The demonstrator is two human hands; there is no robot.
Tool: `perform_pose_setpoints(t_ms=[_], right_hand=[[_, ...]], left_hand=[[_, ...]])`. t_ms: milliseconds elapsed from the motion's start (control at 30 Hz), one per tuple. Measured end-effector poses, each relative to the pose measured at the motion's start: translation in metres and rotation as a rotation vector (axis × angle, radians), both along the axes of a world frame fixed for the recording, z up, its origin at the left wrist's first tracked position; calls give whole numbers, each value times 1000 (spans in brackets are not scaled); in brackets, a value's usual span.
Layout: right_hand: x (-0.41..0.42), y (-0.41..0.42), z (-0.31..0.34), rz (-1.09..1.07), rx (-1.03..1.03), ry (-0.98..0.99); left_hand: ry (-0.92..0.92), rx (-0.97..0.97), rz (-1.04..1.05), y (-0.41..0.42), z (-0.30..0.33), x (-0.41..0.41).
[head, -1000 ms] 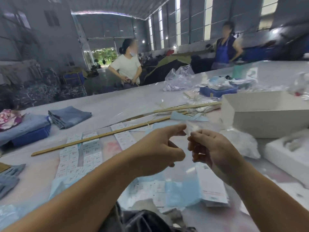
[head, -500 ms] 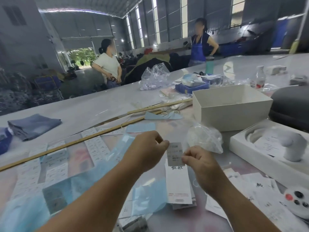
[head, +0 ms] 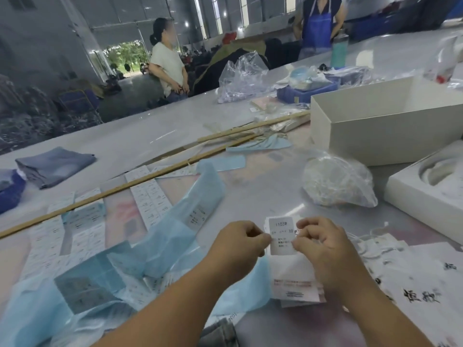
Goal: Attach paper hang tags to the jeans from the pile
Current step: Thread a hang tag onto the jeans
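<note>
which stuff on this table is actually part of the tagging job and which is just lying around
Part of the job:
small printed tag, pinched by left hand and right hand
stack of hang tags under the hands
folded jeans

Lying about:
open white box
clear plastic bag
wooden sticks
blue tray

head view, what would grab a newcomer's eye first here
Front and centre, the left hand and right hand pinch a small printed tag between them. An open white box stands far right, and folded jeans lie far left.
</note>
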State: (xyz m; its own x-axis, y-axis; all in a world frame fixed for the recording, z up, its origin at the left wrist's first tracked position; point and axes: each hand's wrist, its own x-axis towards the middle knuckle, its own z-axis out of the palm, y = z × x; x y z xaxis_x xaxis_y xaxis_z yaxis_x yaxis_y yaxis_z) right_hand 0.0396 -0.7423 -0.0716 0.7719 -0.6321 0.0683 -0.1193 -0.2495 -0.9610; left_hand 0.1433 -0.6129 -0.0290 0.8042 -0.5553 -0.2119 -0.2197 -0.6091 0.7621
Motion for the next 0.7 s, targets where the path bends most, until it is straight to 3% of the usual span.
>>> perform_pose_setpoints(t_ms=[467,700], right_hand=[[-7,-5,-1,33,-20,114],[-5,-8,-8,31,-264,199]], left_hand=[[-73,142,-113,-1,-13,-8],[-245,253,-231,-1,-21,-12]])
